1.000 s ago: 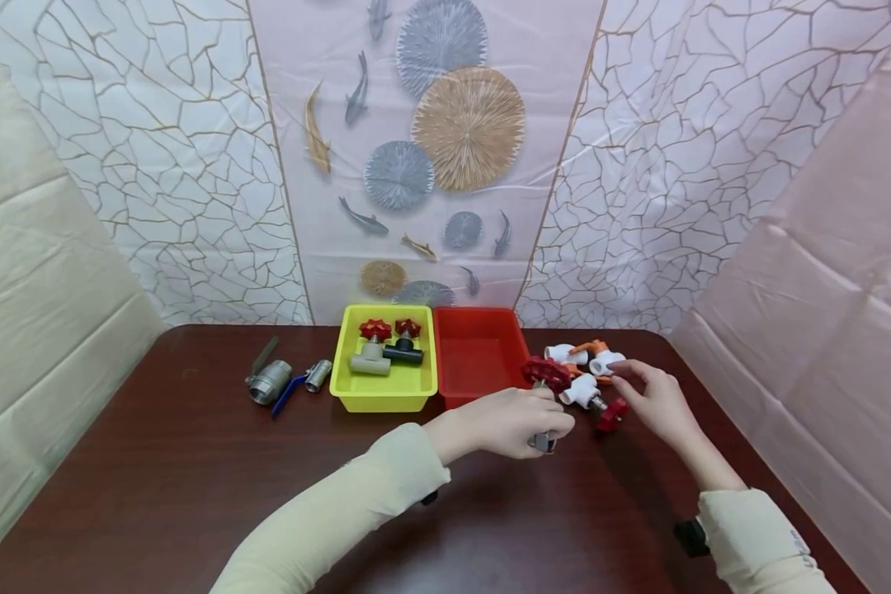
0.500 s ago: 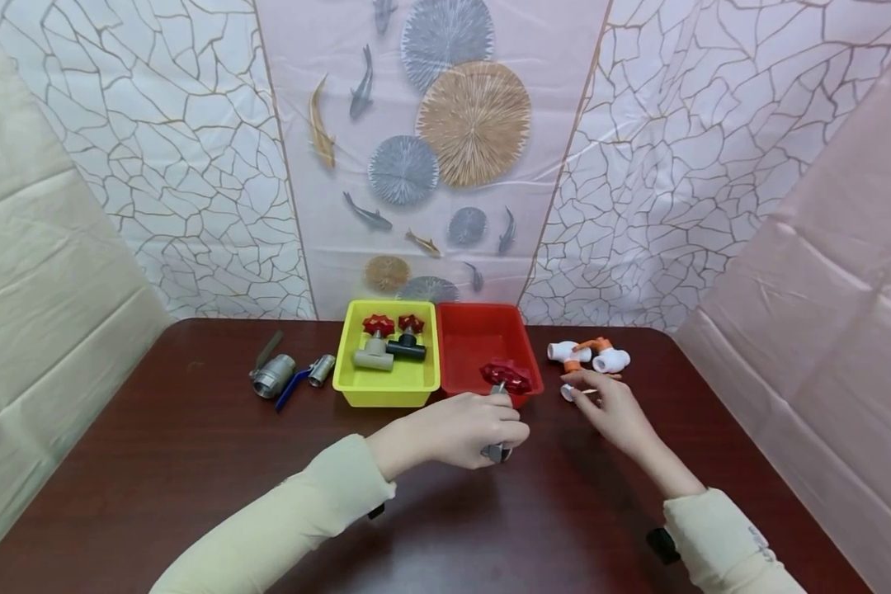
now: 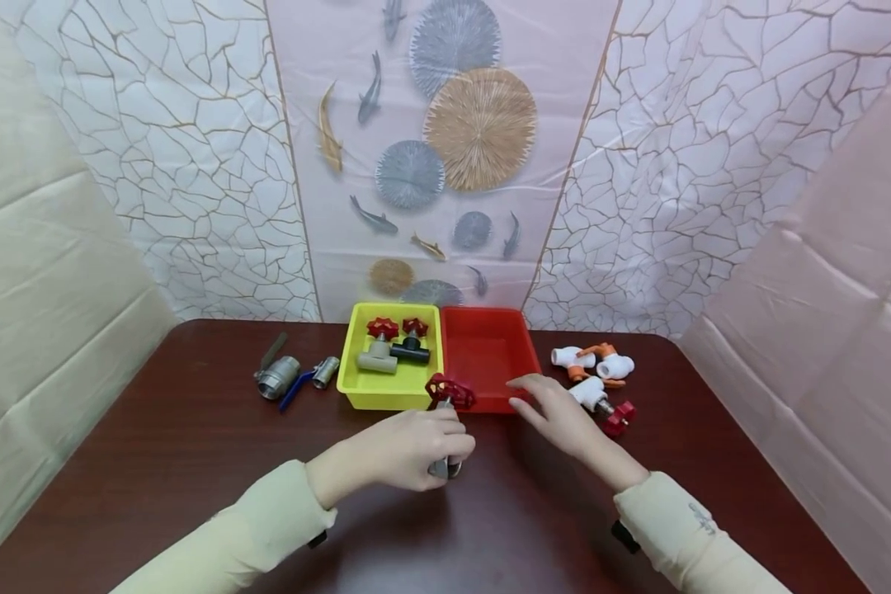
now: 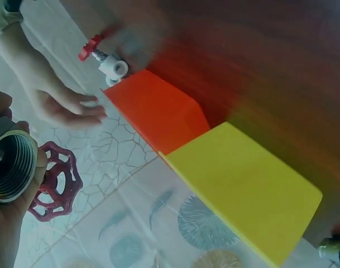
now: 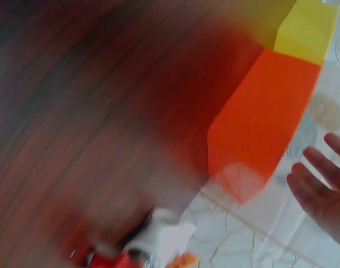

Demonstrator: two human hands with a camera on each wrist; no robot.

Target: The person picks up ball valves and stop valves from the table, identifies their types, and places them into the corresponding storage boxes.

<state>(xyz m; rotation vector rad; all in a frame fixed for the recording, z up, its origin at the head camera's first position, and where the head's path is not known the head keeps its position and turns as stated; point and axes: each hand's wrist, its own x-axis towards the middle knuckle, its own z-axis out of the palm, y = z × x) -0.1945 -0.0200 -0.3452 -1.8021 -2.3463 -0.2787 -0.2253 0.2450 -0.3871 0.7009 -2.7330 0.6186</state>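
My left hand (image 3: 414,448) grips a metal gate valve by its body, its red handwheel (image 3: 449,391) pointing away from me. In the left wrist view the valve's threaded opening (image 4: 13,166) shows beside the fingers. The valve is held above the table, in front of the yellow tray (image 3: 386,401). My right hand (image 3: 564,417) holds nothing; its fingers are loosely extended near the front right corner of the red tray (image 3: 496,404). Inside the yellow tray lie a grey valve (image 3: 378,356) and a black valve (image 3: 411,351), both with red handwheels.
Right of the red tray lie white plastic valves with orange handles (image 3: 615,365) and a white valve with a red handwheel (image 3: 619,418). On the left are a metal ball valve (image 3: 278,378) and a smaller one with a blue lever (image 3: 297,389). A patterned backdrop stands behind.
My left hand has carried the gate valve leftward, from beside the white valves to in front of the yellow tray. My right hand has moved left, away from the white valves.
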